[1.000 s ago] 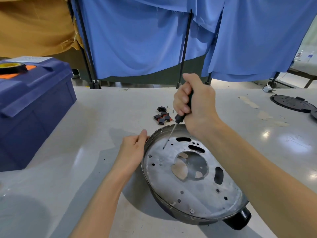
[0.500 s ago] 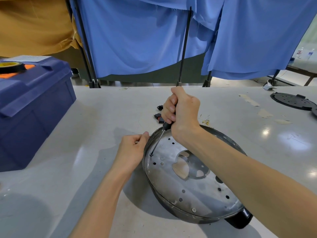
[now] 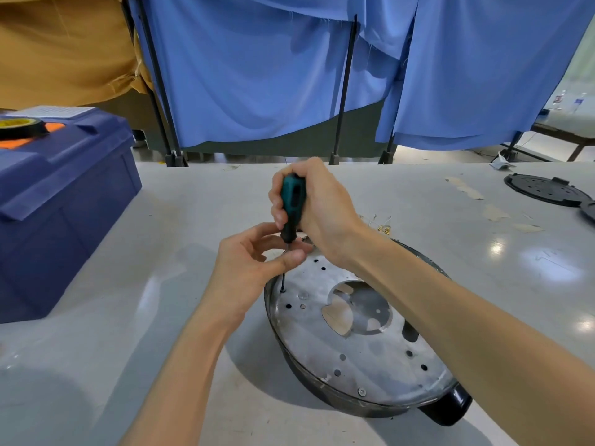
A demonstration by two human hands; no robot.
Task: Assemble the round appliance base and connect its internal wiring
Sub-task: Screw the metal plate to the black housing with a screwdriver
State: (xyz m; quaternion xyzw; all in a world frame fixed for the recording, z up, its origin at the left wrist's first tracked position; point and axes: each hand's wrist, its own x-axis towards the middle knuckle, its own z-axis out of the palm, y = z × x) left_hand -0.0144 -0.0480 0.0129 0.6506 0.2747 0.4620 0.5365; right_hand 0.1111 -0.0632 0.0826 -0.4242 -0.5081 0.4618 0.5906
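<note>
The round appliance base (image 3: pixel 363 352) lies upside down on the table, a silver metal plate with many holes and a large central cut-out, set in a dark rim with a black knob at the lower right. My right hand (image 3: pixel 317 209) grips a screwdriver (image 3: pixel 291 206) with a green and black handle, held nearly upright. Its tip stands in a hole at the plate's left edge. My left hand (image 3: pixel 257 262) pinches the screwdriver's thin shaft just below the handle.
A dark blue plastic toolbox (image 3: pixel 61 201) with a tape roll (image 3: pixel 21 127) on its lid stands at the left. Black round covers (image 3: pixel 547 189) lie at the far right. Thin wires (image 3: pixel 381 223) lie behind the base. Blue curtains hang behind the table.
The screwdriver went from slanted to nearly upright, its tip moving to the plate's left edge. My left hand left the rim and rose to pinch the shaft.
</note>
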